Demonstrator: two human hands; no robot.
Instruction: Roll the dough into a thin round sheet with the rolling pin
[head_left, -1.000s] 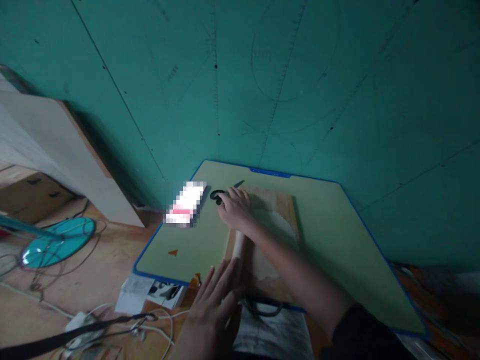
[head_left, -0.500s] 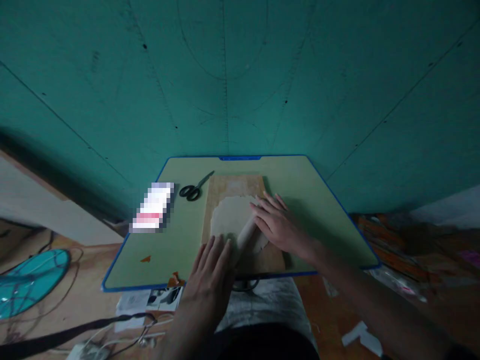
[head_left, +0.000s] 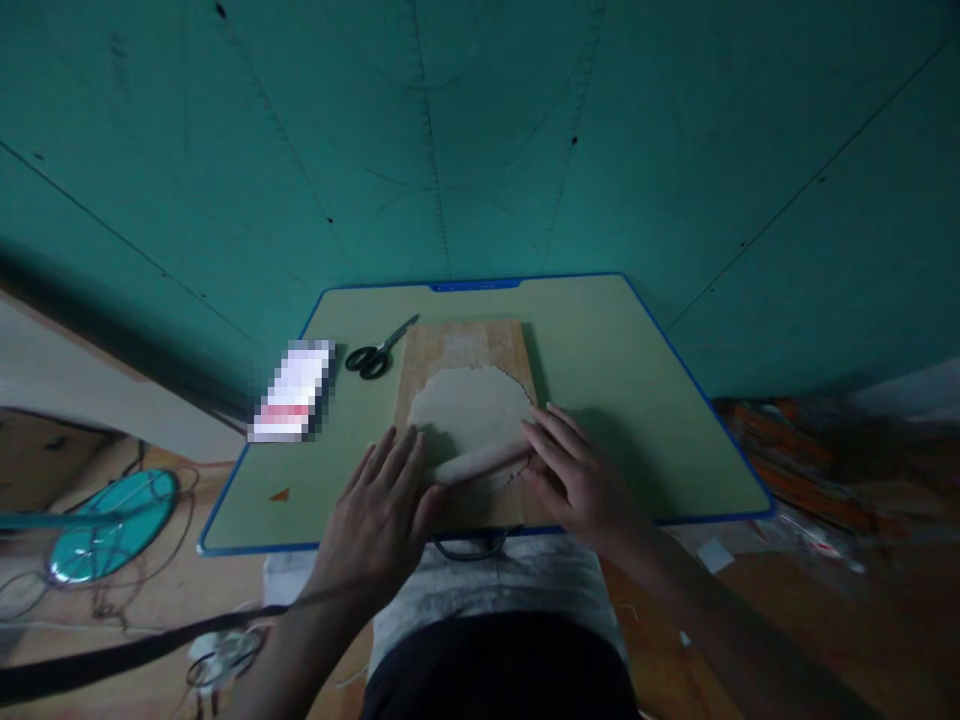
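Observation:
A thin, pale sheet of dough or clay (head_left: 469, 405) with a ragged edge lies on a wooden board (head_left: 466, 343). Across its near part rests a pale rolling pin (head_left: 480, 463), slightly slanted, higher on the right. My left hand (head_left: 379, 510) lies over the pin's left end, fingers stretched forward and thumb apart. At the other end, my right hand (head_left: 581, 470) rests with its fingers extended over the tip and its thumb on the near side. Both palms face down, and they hide the pin's ends.
Black-handled scissors (head_left: 379, 350) lie left of the board, beside a blurred-out phone-like rectangle (head_left: 292, 392). A small orange scrap (head_left: 280, 495) is on the blue-edged table (head_left: 637, 400). Behind stands a green wall (head_left: 480, 150). Cables and a teal disc (head_left: 116, 527) are on the floor at left.
The rolling pin has turned from a steep diagonal to nearly crosswise. My left hand has moved left and slightly up; my right hand is a little lower. The camera view has shifted too.

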